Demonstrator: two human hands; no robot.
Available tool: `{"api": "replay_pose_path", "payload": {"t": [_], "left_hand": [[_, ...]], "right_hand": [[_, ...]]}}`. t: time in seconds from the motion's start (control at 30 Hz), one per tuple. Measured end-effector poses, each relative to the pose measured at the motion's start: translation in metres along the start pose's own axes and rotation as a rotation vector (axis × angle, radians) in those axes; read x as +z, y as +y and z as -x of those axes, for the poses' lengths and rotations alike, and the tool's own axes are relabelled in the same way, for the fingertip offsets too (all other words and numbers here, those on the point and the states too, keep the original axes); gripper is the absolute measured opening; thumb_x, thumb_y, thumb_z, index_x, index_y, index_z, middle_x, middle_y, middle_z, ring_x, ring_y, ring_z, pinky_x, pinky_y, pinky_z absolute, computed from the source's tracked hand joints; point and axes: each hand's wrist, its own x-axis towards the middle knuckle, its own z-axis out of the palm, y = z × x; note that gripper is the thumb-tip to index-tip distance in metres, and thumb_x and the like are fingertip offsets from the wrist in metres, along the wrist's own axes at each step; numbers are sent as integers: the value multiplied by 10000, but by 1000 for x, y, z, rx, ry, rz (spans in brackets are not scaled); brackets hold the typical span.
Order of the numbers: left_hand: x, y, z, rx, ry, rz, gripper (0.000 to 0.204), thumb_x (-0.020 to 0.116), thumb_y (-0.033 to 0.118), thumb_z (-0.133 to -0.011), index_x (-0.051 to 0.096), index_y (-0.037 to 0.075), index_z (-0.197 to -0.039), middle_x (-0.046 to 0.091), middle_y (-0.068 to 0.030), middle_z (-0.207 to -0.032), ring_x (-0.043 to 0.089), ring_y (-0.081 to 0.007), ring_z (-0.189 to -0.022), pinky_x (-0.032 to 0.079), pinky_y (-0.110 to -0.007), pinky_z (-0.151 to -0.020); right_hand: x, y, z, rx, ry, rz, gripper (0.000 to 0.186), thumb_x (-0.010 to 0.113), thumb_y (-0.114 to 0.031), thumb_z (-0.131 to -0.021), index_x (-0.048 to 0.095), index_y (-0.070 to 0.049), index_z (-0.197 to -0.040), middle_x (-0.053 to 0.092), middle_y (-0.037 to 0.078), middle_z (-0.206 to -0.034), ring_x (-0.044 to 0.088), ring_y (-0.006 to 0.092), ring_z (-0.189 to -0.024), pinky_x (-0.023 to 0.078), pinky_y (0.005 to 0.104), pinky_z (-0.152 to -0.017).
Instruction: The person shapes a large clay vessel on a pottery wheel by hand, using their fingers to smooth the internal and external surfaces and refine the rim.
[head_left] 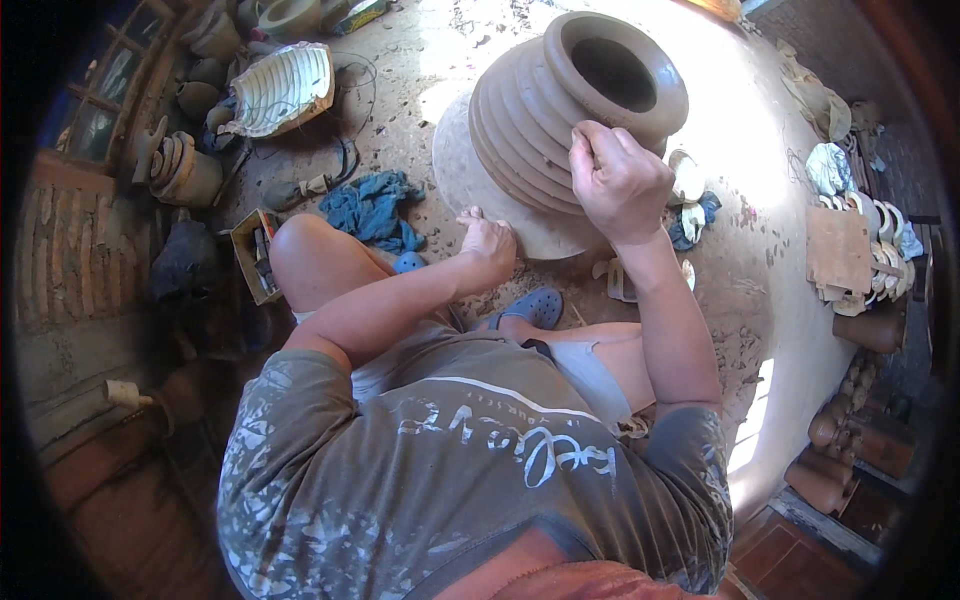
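Note:
A large ribbed clay pot with a wide round mouth stands on a round clay-covered disc on the dusty floor. My right hand is pressed against the pot's near side just below the rim, fingers curled as if pinching a small tool I cannot make out. My left hand rests low on the edge of the disc, at the pot's base, fingers bent. My bare knees and blue sandals are right below the disc.
A blue rag lies left of the disc. A ribbed white mould and clay vessels sit at upper left, a small box of tools beside my knee. Flat boards, white scraps and brown pots line the right side.

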Motion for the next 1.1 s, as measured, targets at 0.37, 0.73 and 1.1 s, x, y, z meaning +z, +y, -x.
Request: {"api": "replay_pose_path", "payload": {"t": [0.37,0.73,1.1], "left_hand": [[-15,-78,-16,5,-43,-48,847,774,713,-773,721,-8,-1214,709,-163,-1221,580,-370,-1288,494,-551,-1019],[-39,-139,-40,60,0,-41,745,934,574,-646,750,102,-1192,651,-141,-1289,638,-293,-1222,537,-458,-947],[-28,-170,-69,209,83,46,673,989,478,-561,807,143,-1116,679,-154,-1216,679,-339,-1139,583,-426,-912]], "right_hand": [[1,6,4,4,14,-127,119,796,-95,-800,782,-146,-907,647,23,-693,634,238,-547,503,345,-516],[-14,34,19,11,12,-184,155,838,-77,-764,800,-147,-896,607,12,-657,584,214,-523,458,342,-506],[-35,63,32,-14,66,-289,242,833,-11,-822,760,-62,-1048,731,80,-930,696,263,-818,567,364,-709]]}}
